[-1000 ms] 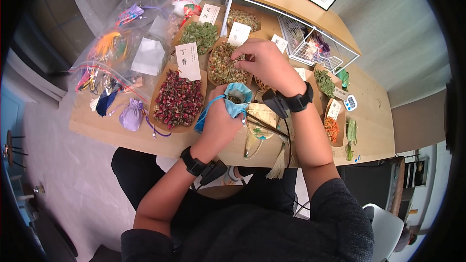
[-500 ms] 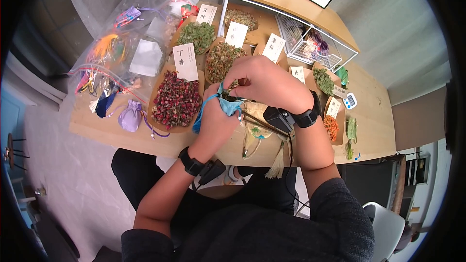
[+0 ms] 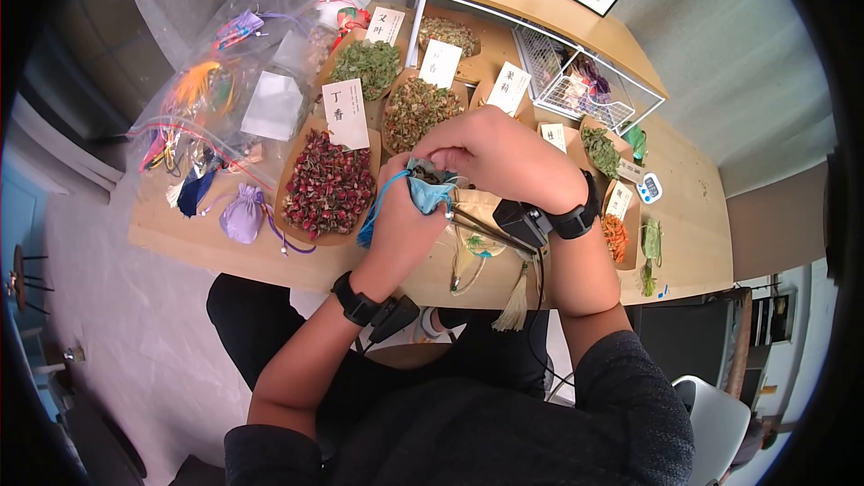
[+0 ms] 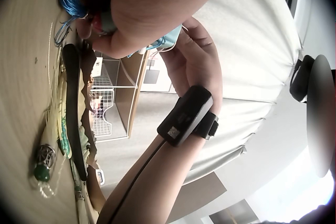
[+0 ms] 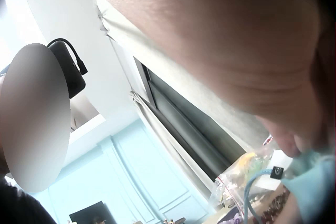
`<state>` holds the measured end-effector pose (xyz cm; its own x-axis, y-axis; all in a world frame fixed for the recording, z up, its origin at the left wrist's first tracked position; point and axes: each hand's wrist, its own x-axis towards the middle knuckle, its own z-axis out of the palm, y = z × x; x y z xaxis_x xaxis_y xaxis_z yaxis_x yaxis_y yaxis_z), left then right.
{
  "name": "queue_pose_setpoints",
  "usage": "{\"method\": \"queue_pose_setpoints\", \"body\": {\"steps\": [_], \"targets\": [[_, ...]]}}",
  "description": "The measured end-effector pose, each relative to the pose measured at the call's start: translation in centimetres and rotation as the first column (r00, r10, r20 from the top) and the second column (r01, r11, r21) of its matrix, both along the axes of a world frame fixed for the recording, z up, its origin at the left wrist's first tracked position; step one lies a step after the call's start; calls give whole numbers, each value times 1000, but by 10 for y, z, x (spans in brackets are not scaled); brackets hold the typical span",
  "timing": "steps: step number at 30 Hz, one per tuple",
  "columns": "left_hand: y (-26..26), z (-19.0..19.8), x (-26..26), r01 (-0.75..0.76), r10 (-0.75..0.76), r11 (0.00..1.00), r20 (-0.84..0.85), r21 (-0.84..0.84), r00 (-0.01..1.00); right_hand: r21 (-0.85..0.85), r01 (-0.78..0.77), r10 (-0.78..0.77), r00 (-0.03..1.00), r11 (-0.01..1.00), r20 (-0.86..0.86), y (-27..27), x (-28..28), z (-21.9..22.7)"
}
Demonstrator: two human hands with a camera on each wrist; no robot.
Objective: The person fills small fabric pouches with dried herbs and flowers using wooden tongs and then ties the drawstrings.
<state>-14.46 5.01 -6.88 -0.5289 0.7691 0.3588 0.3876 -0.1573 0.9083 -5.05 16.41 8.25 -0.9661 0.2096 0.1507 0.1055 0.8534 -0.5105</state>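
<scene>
A small light-blue cloth pouch with dark dried herbs at its mouth is held upright in my left hand, whose fingers curl round its side. Above the mouth, at its far right side, my right hand has its fingers bent down at the rim; its fingertips are partly hidden, so what they hold cannot be seen. In the left wrist view, blue cloth shows between my left hand and right hand. The right wrist view shows the pouch below my right hand.
Dried rosebuds, mixed petals and green leaves fill trays with cards. At left lie a purple pouch and plastic bags; a cream pouch with tassel, orange pieces and a timer are at right.
From the petal tray, my right hand has come down to the pouch mouth, and the herbs it pinched are no longer seen in its fingers. My left hand keeps its hold.
</scene>
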Motion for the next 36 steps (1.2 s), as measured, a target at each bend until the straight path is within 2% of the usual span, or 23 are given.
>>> {"method": "queue_pose_setpoints", "body": {"steps": [4, 6, 12, 18, 21, 25, 27, 31, 36], "targets": [[-2, 3, 1, -14, 15, 999, -17, 31, 1000, -125, 103, -110, 993, 987, -52, 7, -1, 4], [-2, 5, 0, 51, -50, 999, 67, -11, 997, -215, 167, -178, 983, 962, -31, 9, -1, 8], [-2, 3, 0, 100, -93, 994, 142, -46, 985, 4, 305, -304, 951, 952, -58, 34, -7, -15], [-2, -3, 3, 53, -52, 998, 10, -18, 999, 200, 217, -227, 973, 956, 31, 59, -10, -62], [-4, 2, 3, 60, -60, 998, 0, -10, 998, 127, 259, -266, 963, 958, 41, 51, -17, -71], [-3, 0, 3, 53, -52, 999, -26, 13, 998, 174, 182, -186, 982, 968, 10, 47, -22, -78], [-3, 1, 4, 58, -59, 998, 13, 15, 998, 178, 159, -163, 987, 971, 11, 48, -22, -80], [-5, 4, 3, 49, -49, 999, -30, -7, 998, 184, 175, -181, 983, 967, 14, 54, -25, -83], [-6, 5, 4, 66, -66, 998, 25, -11, 998, 228, 193, -180, 981, 954, -75, 59, -25, -87]]}}
